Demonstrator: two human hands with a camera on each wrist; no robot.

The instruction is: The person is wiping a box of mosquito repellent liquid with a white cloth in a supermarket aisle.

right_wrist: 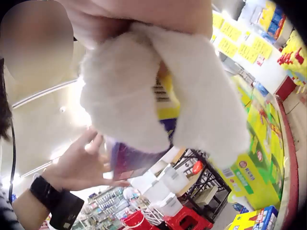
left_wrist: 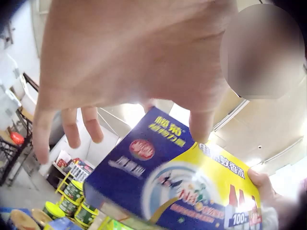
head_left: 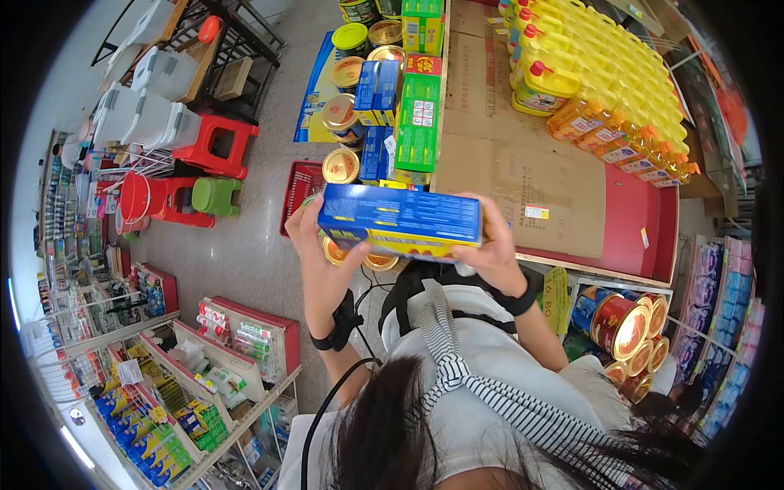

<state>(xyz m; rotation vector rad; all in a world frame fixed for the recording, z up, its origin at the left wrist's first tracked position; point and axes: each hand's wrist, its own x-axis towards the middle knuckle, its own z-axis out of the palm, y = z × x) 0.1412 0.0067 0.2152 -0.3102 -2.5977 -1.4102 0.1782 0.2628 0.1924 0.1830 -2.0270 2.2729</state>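
Note:
A blue and yellow box of mosquito repellent liquid (head_left: 400, 214) is held up in front of the body, above the floor and the stacked goods. At its left end my left hand (head_left: 317, 261) pinches it, thumb on the near edge; in the left wrist view the other fingers spread away from the box (left_wrist: 158, 177). My right hand (head_left: 496, 249) grips the right end, thumb on the near side. Tucked in that same hand is a white cloth (right_wrist: 120, 91), which hides much of the box in the right wrist view.
Beyond the box stand blue cartons (head_left: 378, 86), green cartons (head_left: 418, 122) and gold-lidded tins (head_left: 340, 166). A flattened cardboard sheet (head_left: 482, 163) covers a red-edged display with yellow bottles (head_left: 547, 86). Red stools (head_left: 224, 145) are at left; shelves (head_left: 233, 425) at lower left.

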